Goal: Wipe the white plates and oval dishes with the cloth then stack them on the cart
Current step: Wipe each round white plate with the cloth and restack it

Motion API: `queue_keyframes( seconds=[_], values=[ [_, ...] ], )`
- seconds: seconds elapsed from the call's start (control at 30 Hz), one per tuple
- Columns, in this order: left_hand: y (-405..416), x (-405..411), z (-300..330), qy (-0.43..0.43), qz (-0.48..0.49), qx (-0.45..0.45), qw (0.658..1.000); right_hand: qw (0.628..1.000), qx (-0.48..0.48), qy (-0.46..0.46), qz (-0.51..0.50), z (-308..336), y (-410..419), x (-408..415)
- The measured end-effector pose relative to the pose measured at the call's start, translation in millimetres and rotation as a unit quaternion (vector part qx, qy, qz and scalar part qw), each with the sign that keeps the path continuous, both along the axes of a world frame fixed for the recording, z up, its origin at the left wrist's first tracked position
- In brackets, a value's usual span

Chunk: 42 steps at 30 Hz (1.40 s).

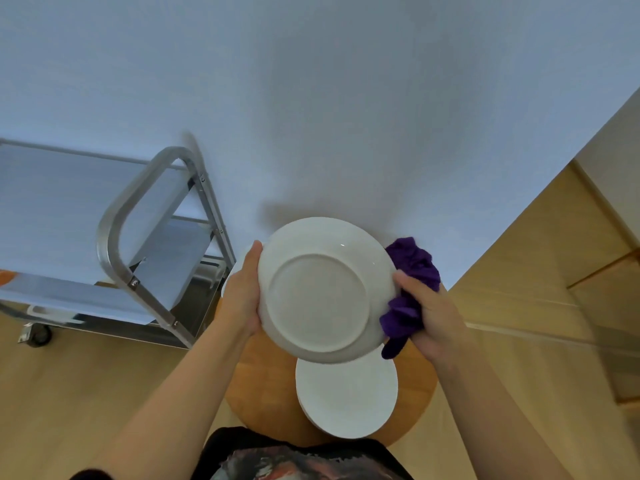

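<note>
Cart (114, 230) left of both hands, shelves within reach. Left hand (242, 296) grips plate (322, 292) rim, underside toward camera. Right hand (433, 317) clutches purple cloth (408, 292) against opposite rim. Rotate plate with left, wipe foot ring and rim fully. Plate stack (346, 396) on round table (263, 375) below hands.

Count, head view:
- White plates: 1 held up, underside showing (320, 292); 1 stack (346, 396) at 6 o'clock of it, no. in stack can't tell; sliver of another white dish (225, 284) at 9 o'clock, mostly hidden.
- Purple cloth (410, 296): 1, at 3 o'clock.
- Hands: 2, left hand (242, 299), right hand (433, 317).
- Steel cart (114, 233): 1, at 9 o'clock; 1 caster (36, 336) seen.
- Round wooden table (263, 382): 1.
</note>
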<state>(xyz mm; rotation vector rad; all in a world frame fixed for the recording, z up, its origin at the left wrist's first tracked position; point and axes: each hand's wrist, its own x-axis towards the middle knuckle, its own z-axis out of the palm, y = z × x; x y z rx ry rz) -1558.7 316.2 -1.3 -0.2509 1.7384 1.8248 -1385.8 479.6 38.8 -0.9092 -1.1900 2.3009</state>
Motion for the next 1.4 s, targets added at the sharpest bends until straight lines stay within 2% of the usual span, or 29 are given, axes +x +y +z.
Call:
queue_keyframes(
  seconds=[0.1,0.17,0.23,0.27,0.3,0.33,0.4,0.43,0.47,0.6,0.7,0.8,0.87,1.03,1.13,1.23,1.4],
  values=[
    [2,-5,5,0.106,-0.007,-0.059,0.993,0.995,-0.005,0.024,-0.099,4,11,0],
    [7,-5,10,0.174,-0.018,-0.111,0.978,0.993,0.025,0.061,-0.094,14,11,-4],
    [14,-2,15,0.239,-0.054,-0.133,0.96,0.992,0.072,0.098,-0.022,25,6,-12],
    [18,1,18,0.265,-0.074,-0.134,0.952,0.988,0.116,0.092,0.04,30,3,-16],
    [22,4,20,0.286,-0.094,-0.136,0.944,0.974,0.191,0.047,0.114,34,1,-20],
    [25,6,23,0.304,-0.111,-0.142,0.936,0.934,0.299,-0.026,0.192,37,0,-24],
    [28,7,28,0.326,-0.14,-0.155,0.922,0.792,0.506,-0.158,0.303,39,2,-30],
    [28,7,29,0.336,-0.152,-0.161,0.916,0.736,0.561,-0.188,0.329,40,5,-32],
    [27,8,30,0.349,-0.164,-0.169,0.907,0.713,0.58,-0.198,0.34,41,8,-34],
    [24,12,34,0.417,-0.205,-0.205,0.862,0.691,0.606,-0.174,0.354,37,18,-38],
    [21,15,39,0.442,-0.205,-0.199,0.85,0.722,0.583,-0.134,0.348,38,22,-41],
    [16,18,43,0.443,-0.168,-0.166,0.865,0.802,0.482,-0.094,0.34,41,29,-39],
    [11,16,47,0.426,-0.142,-0.137,0.883,0.835,0.427,-0.072,0.34,40,34,-32],
    [5,4,56,0.295,-0.064,-0.053,0.952,0.894,0.322,-0.002,0.312,29,44,-13],
    [9,0,53,0.176,-0.001,-0.005,0.984,0.928,0.264,0.038,0.26,14,41,-6],
    [14,1,44,0.075,0.047,0.032,0.996,0.962,0.196,0.071,0.178,-5,30,-3],
    [21,22,32,-0.02,0.104,0.06,0.993,0.982,0.143,0.088,0.089,-18,26,-3]
  ],
)
